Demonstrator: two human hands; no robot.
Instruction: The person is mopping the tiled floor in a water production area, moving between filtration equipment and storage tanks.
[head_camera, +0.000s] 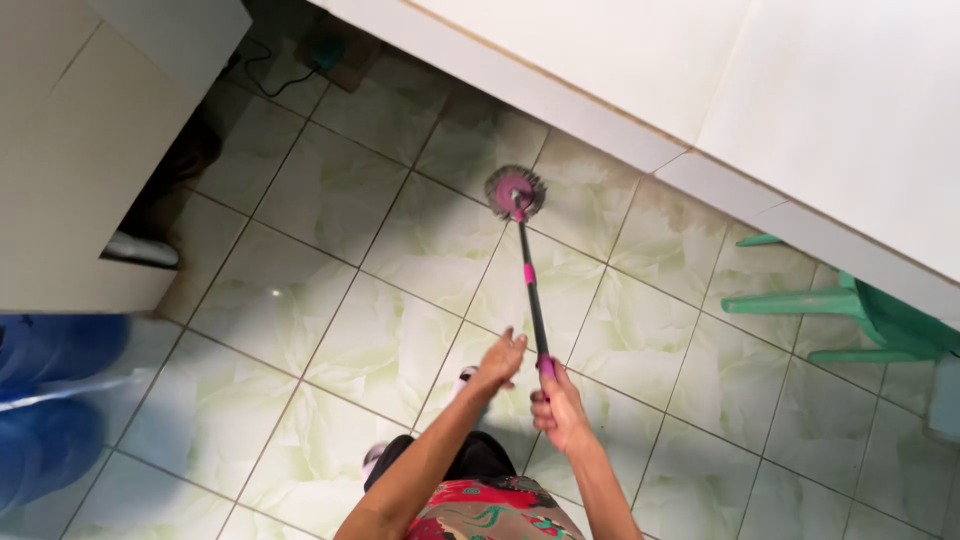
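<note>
Seen from above, looking down at a floor of pale green marbled tiles (330, 340).

Far left: large blue water bottles (45, 400), blurred, lying at the frame edge. Above them, a white cabinet (80, 150) with a dark gap beneath and something silvery (140, 250) poking out at its foot. Further back, near the top, a dark cable (275, 80) running across the tiles to a small teal object (328, 52) by the wall.

Centre: a mop (528, 290) with a thin dark pole and pink bands, slanting away from the body. Round pink and grey mop head (515, 192) flat on the tiles, near the base of a long white counter (640, 90) crossing the top right.

Below the pole: left hand (497, 362), fingers loosely spread, mostly open, just beside the pole; whether touching it cannot be told. Just right of it, right hand (560, 405) closed in a firm fist around the pink grip at the pole's near end. Both forearms bare, reaching up from the bottom edge, over red patterned clothing (495, 510) and dark shorts.

Far right: a green plastic chair (860, 315), partly tucked under the counter, legs pointing left, well apart from the mop.
</note>
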